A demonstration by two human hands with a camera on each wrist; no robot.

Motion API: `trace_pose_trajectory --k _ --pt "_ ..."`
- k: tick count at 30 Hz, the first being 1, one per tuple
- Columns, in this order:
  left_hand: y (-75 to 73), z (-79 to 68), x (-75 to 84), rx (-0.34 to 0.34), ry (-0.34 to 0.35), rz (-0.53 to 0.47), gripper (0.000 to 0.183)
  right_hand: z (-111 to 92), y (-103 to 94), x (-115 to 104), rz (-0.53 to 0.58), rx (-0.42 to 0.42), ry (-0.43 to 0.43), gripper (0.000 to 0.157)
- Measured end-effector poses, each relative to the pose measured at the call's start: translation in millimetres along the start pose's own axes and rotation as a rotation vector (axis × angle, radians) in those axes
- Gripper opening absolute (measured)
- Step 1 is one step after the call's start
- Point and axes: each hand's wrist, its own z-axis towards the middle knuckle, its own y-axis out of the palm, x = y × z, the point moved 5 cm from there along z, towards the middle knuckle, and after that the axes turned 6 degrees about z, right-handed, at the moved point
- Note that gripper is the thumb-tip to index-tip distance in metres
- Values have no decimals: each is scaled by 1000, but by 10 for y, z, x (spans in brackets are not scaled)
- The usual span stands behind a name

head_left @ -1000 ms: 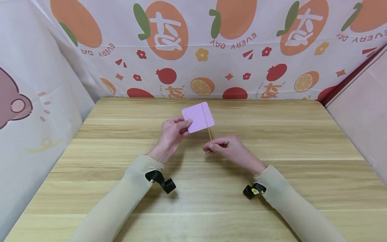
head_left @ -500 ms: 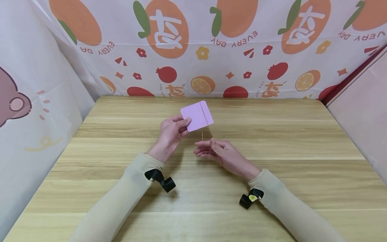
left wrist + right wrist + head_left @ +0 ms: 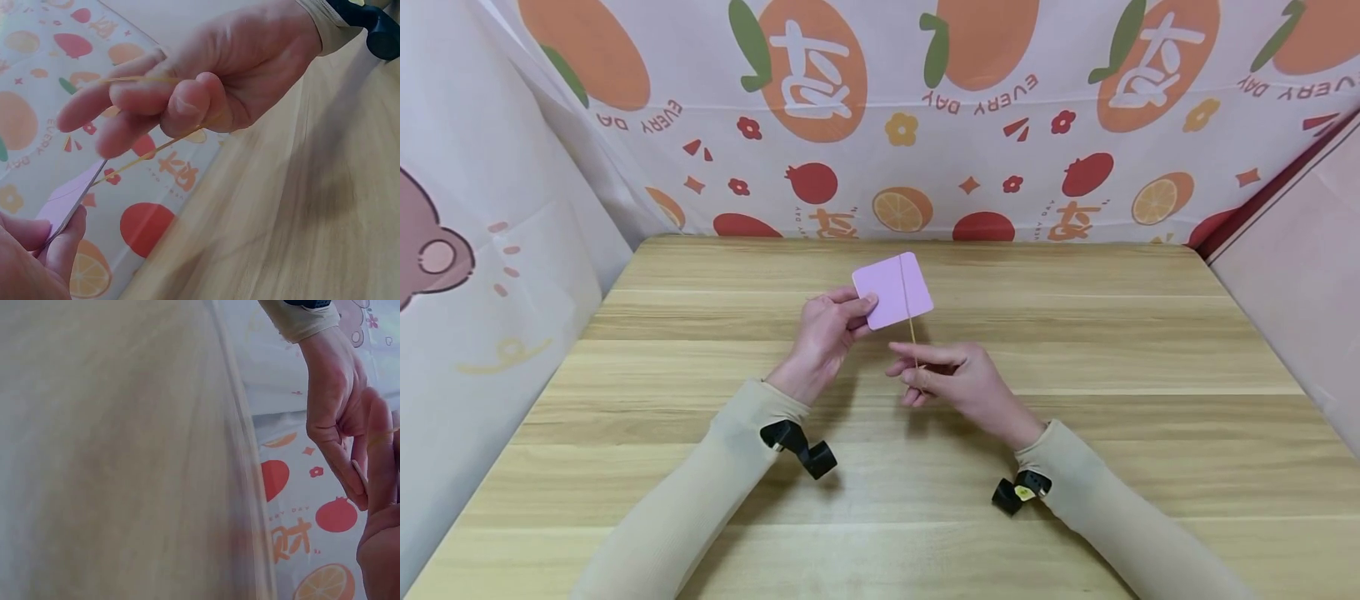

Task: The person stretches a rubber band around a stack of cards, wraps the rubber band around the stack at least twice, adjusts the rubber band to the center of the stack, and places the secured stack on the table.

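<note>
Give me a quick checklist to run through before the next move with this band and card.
1. Left grip pinching pink card: ok, thumb on its face.
2. Right grip holding rubber band: ok.
3. Band across card's visible face: ok.
4. Band entirely on card: not ok, it stretches off the lower edge to the right grip.
5. Band position behind card: cannot tell, hidden.

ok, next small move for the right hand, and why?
I'd probably have the right hand bring its end of the yellowish band up over the pink card for another wrap. The band crosses the card's face and runs straight from its near edge to those fingers, while the left hand pinches the card's left side, leaving the right side free.
</note>
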Motion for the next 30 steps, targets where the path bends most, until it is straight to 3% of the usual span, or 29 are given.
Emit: trace_pose_trajectory --k 7,13,18,24,30 --pt "-12 3 -2 12 3 -25 6 19 23 -17 -16 21 -39 34" --pt "-24 9 -3 24 4 -26 6 -4 111 -5 107 69 -58 56" --pt "-13 -7 -8 11 -8 -19 5 -47 117 -43 174 155 -102 47" --pt "8 -20 -4 7 7 -17 4 -47 94 -36 260 199 -73 59" --pt "4 -14 2 38 51 17 6 -39 73 -15 316 253 -41 58"
